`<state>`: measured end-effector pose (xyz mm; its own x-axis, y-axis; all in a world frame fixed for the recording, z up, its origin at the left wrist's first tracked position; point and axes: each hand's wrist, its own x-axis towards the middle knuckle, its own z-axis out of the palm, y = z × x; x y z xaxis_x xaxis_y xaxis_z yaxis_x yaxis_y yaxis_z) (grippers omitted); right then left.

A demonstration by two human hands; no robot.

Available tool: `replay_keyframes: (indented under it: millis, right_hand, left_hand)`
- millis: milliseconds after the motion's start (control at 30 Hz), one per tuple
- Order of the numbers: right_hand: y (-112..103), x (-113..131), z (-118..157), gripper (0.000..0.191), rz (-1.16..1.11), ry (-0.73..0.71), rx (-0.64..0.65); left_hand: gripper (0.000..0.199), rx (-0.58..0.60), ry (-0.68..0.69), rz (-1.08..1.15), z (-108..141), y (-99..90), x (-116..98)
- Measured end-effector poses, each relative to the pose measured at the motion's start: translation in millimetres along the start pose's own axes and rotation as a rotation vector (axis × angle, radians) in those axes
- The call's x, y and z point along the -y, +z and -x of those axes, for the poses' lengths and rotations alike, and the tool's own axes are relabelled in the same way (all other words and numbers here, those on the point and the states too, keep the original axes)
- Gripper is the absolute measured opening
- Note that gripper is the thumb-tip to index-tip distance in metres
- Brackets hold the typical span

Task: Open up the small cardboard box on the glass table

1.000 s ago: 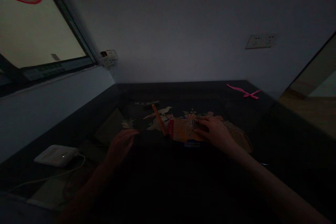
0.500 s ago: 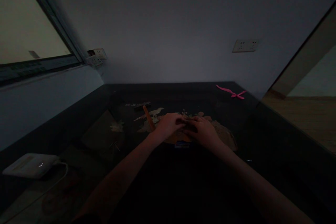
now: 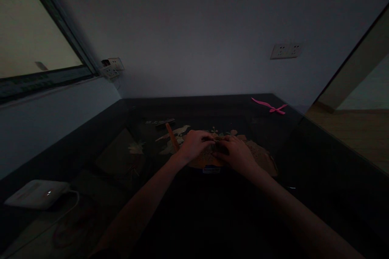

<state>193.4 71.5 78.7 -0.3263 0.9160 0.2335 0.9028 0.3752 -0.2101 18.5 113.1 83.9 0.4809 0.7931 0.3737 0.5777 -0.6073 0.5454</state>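
Note:
Both hands meet near the middle of the dark tabletop, their fingertips almost touching. My left hand (image 3: pixel 193 145) is closed in a pinch, thumb against fingers. Facing it, my right hand (image 3: pixel 238 153) is bent the same way, and what lies between the fingertips is too dark and small to name. Beneath them is a brown speckled surface (image 3: pixel 206 158) with an orange-tan lower edge. A blue-and-white label (image 3: pixel 211 169) shows below that edge. By my left wrist leans an orange-brown stick (image 3: pixel 172 136). Beside my right hand lies a tan, rough-textured piece (image 3: pixel 263 158).
Pale cut shapes (image 3: pixel 179 130) and small flower-like pieces (image 3: pixel 233 132) lie beyond the hands. A pink ribbon (image 3: pixel 275 109) rests at the back right. On the left is a white device (image 3: pixel 38 194) with a cable (image 3: pixel 68 212). A wall (image 3: pixel 194 48) closes off the back.
The view has shifted slightly. Both hands stay together in nearly the same place, with the fingers moved a little and more of the speckled surface showing between them.

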Motion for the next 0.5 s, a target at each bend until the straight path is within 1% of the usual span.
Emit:
replay_keyframes:
  millis: [67,133,200,300,367,400,500]
  right_hand:
    - [0,0,0,0.032,0.001,0.0,-0.005]
    - [0,0,0,0.032,0.001,-0.009,-0.016]
    - [1,-1,0,0.031,-0.006,-0.02,-0.028]
    - [1,-2,0,0.032,-0.014,-0.024,-0.023]
    - [2,-2,0,0.034,-0.016,-0.024,-0.014]
    - [2,-2,0,0.035,-0.015,-0.027,-0.013]
    - [2,-3,0,0.035,-0.009,-0.04,-0.025]
  left_hand:
    - [0.01,-0.034,-0.005,0.06,-1,-4.8,-2]
    - [0.013,-0.111,-0.034,0.158,-2,-13.8,-6]
    - [0.016,-0.215,-0.064,0.235,-3,-26.6,-10]
    - [0.02,-0.329,-0.086,0.242,2,-48.3,-9]
    - [0.021,-0.361,-0.105,0.182,14,-61.6,0]
    - [0.022,-0.368,-0.127,0.135,23,-67.9,8]
    - [0.026,-0.367,-0.244,-0.07,62,-87.9,43]
